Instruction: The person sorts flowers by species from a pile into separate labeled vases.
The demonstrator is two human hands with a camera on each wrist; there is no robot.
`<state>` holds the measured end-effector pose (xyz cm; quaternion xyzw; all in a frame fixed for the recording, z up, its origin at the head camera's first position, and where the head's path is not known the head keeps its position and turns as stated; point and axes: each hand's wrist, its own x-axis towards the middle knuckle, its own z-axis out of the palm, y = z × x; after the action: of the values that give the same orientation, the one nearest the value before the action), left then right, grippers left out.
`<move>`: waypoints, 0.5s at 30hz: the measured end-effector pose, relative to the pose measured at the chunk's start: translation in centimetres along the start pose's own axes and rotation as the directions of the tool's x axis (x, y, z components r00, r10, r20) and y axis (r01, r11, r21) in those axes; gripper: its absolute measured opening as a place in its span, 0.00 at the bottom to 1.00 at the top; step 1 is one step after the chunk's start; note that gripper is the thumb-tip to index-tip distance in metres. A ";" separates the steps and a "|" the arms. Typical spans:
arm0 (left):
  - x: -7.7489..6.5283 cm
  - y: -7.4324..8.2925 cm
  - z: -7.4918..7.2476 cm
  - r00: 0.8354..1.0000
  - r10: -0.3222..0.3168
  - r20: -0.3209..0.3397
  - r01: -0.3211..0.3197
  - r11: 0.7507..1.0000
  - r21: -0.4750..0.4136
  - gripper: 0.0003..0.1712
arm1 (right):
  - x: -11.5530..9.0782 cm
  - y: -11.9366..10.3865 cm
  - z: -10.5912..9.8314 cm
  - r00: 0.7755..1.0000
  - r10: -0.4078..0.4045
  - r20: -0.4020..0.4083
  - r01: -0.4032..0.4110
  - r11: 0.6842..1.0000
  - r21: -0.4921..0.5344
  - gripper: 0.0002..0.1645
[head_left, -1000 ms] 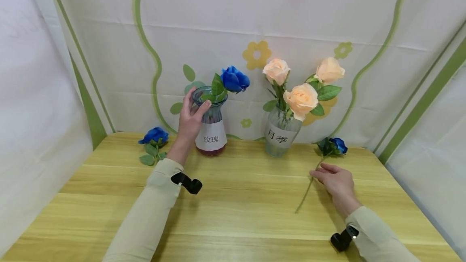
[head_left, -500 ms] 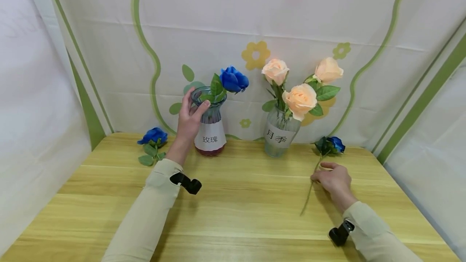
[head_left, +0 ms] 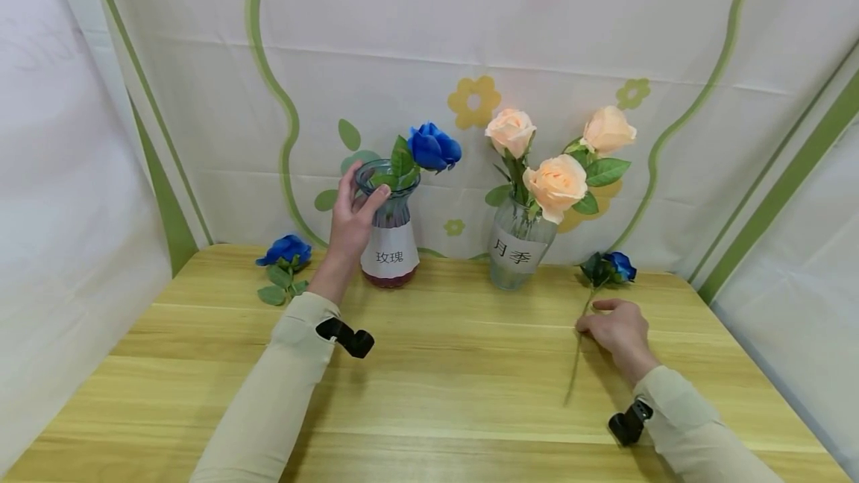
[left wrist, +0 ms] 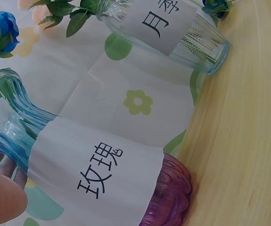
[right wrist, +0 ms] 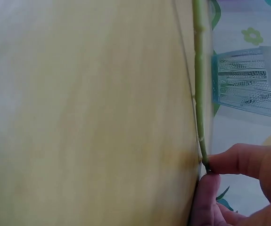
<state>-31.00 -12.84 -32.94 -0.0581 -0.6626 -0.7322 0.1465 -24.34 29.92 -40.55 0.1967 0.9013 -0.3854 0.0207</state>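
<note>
My left hand (head_left: 352, 218) grips the neck of a blue-and-purple glass vase (head_left: 391, 207), thumb in front and fingers behind the rim. The vase wears a white paper label (left wrist: 100, 165) and holds one blue rose (head_left: 434, 146) leaning right. At the right, my right hand (head_left: 617, 332) pinches the green stem (right wrist: 199, 84) of another blue rose (head_left: 620, 267) between thumb and fingertip. That rose's head lies at the back right of the table, its stem pointing toward me.
A clear glass vase (head_left: 503, 274) with a paper label stands right of centre, holding three peach roses (head_left: 555, 186). One more blue rose (head_left: 285, 250) lies at the back left of the wooden table (head_left: 429, 386). A printed white curtain (head_left: 376, 13) hangs close behind.
The lower end of the pinched stem has swung to the right, and the rose head has shifted slightly left. My left hand keeps its hold on the vase.
</note>
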 end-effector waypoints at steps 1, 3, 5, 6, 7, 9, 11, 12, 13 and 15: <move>0.0 0.0 0.0 1.000 0.001 0.000 -0.001 1.000 -0.001 0.46 | 0.0 0.0 0.0 1.000 0.001 0.002 -0.001 1.000 0.010 0.41; 0.0 0.0 -0.1 1.000 0.003 0.000 -0.003 1.000 -0.001 0.46 | 0.1 0.1 0.0 1.000 0.008 0.014 -0.008 0.998 0.058 0.39; 0.1 -0.1 -0.1 1.000 0.004 -0.001 -0.004 1.000 0.001 0.46 | 0.2 0.2 0.0 0.999 0.014 0.031 -0.018 0.989 0.148 0.38; 0.1 -0.1 -0.1 1.000 0.004 -0.002 -0.004 1.000 0.001 0.46 | 0.2 0.3 0.0 0.999 0.018 0.042 -0.027 0.979 0.202 0.38; 0.1 -0.2 -0.1 1.000 0.004 -0.003 -0.004 1.000 0.002 0.46 | 0.2 0.3 0.0 0.998 0.025 0.051 -0.037 0.965 0.259 0.38; 0.2 -0.2 -0.1 1.000 0.004 -0.004 -0.004 1.000 0.001 0.46 | 0.3 0.4 0.0 0.997 0.041 0.063 -0.060 0.934 0.352 0.38; 0.2 -0.3 -0.1 1.000 0.010 -0.002 -0.010 1.000 -0.003 0.46 | 0.3 0.4 0.0 0.996 0.060 0.064 -0.081 0.901 0.427 0.37; 0.2 -0.3 -0.1 1.000 0.011 -0.001 -0.011 1.000 -0.002 0.46 | 0.3 0.4 0.1 0.995 0.072 0.063 -0.093 0.883 0.460 0.36; 0.2 -0.2 -0.1 1.000 0.013 0.001 -0.013 1.000 -0.001 0.46 | 0.3 0.4 0.1 0.994 0.087 0.060 -0.105 0.865 0.490 0.36; 0.1 -0.2 -0.1 1.000 0.017 0.004 -0.017 1.000 0.001 0.46 | 0.3 0.4 0.2 0.992 0.112 0.056 -0.124 0.825 0.552 0.35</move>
<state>-31.18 -12.91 -33.09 -0.0652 -0.6626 -0.7306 0.1514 -24.47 30.14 -40.99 0.2456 0.7368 -0.6299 -0.0037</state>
